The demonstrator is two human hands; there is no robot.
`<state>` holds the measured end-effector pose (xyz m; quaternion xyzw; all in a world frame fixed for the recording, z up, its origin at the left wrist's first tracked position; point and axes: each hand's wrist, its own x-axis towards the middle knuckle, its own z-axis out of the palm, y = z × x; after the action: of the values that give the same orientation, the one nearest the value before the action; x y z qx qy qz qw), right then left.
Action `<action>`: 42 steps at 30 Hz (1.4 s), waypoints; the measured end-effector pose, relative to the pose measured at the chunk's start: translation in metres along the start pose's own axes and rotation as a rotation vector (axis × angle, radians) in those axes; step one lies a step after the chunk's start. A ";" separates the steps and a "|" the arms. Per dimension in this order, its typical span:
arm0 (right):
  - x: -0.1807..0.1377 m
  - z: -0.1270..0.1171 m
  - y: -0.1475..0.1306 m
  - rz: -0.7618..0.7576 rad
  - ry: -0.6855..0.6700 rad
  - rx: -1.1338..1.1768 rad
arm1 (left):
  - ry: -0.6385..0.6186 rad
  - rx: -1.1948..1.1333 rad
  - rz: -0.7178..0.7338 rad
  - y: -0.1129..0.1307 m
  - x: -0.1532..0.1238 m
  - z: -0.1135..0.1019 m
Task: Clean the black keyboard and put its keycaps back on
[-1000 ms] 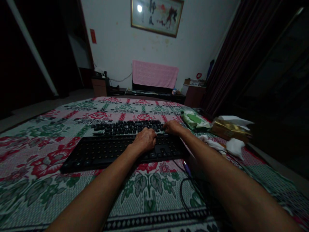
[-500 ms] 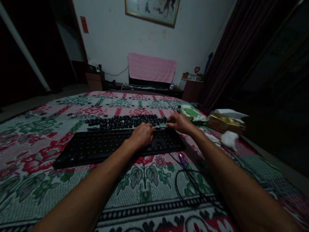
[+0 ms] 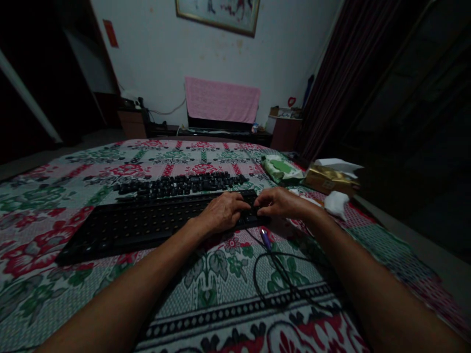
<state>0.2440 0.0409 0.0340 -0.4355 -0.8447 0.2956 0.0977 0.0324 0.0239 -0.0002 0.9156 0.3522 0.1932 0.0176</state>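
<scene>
A black keyboard [image 3: 147,221] lies on the patterned cloth, most of its key positions bare of caps. Just behind it, loose black keycaps [image 3: 176,185] form a long pile. My left hand [image 3: 222,212] rests over the right part of the keyboard, fingers stretched toward the number pad. Close by, my right hand [image 3: 274,202] is at the keyboard's right end with thumb and fingers pinched together; whatever lies between them is too small and dark to make out. A cable with a purple plug [image 3: 265,239] lies in front.
To the right are a green-and-white packet [image 3: 281,169], a gold tissue box [image 3: 331,179] and a crumpled white tissue [image 3: 336,204]. The black cable [image 3: 257,274] loops over the near cloth [image 3: 172,299]. Far off, a pink towel [image 3: 222,99] hangs over a dark screen.
My right hand has come from the keycap pile down to the keyboard's right end. My left hand has shifted right along the keyboard, toward it. The view has turned slightly to the right.
</scene>
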 end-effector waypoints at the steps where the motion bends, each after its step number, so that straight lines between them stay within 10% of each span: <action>1: 0.000 0.001 -0.001 -0.001 -0.005 0.000 | 0.000 -0.005 0.007 0.001 0.001 0.002; 27: 0.001 0.000 0.008 0.000 -0.066 0.023 | -0.029 -0.022 -0.047 0.008 0.017 0.017; 42: 0.010 0.003 -0.014 -0.037 -0.016 -0.513 | -0.041 0.009 0.010 0.010 0.017 0.013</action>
<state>0.2273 0.0412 0.0385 -0.4279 -0.9007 0.0733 -0.0174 0.0549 0.0286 -0.0046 0.9211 0.3480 0.1732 0.0198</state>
